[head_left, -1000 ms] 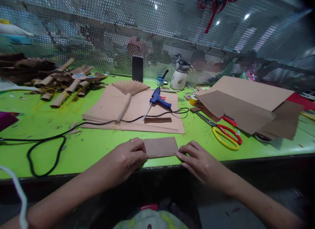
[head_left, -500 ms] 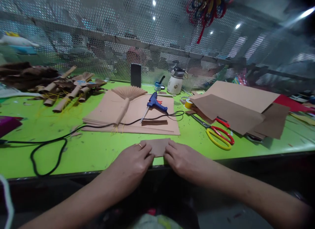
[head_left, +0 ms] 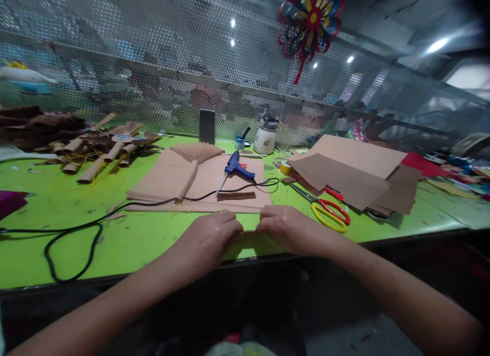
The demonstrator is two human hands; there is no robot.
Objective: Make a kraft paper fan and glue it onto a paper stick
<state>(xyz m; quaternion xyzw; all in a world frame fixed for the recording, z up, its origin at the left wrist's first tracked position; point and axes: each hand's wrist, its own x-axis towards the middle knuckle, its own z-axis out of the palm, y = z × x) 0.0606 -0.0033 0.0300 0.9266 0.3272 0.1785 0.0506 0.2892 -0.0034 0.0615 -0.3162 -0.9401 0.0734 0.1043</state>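
Between my two hands a small piece of brown paper [head_left: 249,234] shows only as a thin edge near the table's front. My left hand [head_left: 214,236] is closed on its left end, and my right hand [head_left: 285,228] grips the right end. Just beyond lies a stack of light brown paper sheets [head_left: 153,180]. On the stack rest a pleated paper fan with a rolled handle [head_left: 187,180], a blue glue gun [head_left: 239,168] and a narrow strip of folded brown paper [head_left: 236,196]. Most of the held paper is hidden by my fingers.
Red-and-yellow scissors [head_left: 329,213] lie at the right, beside brown sheets [head_left: 344,180] and yellow tape [head_left: 285,167]. A black cord [head_left: 95,224] loops across the left. Rolled paper pieces [head_left: 92,170] are piled back left. A white jar [head_left: 265,138] stands behind.
The held paper was lying broad and flat between my hands; now only a thin edge shows, seemingly tilted up. The view has shifted, showing more of the hanging ornament.
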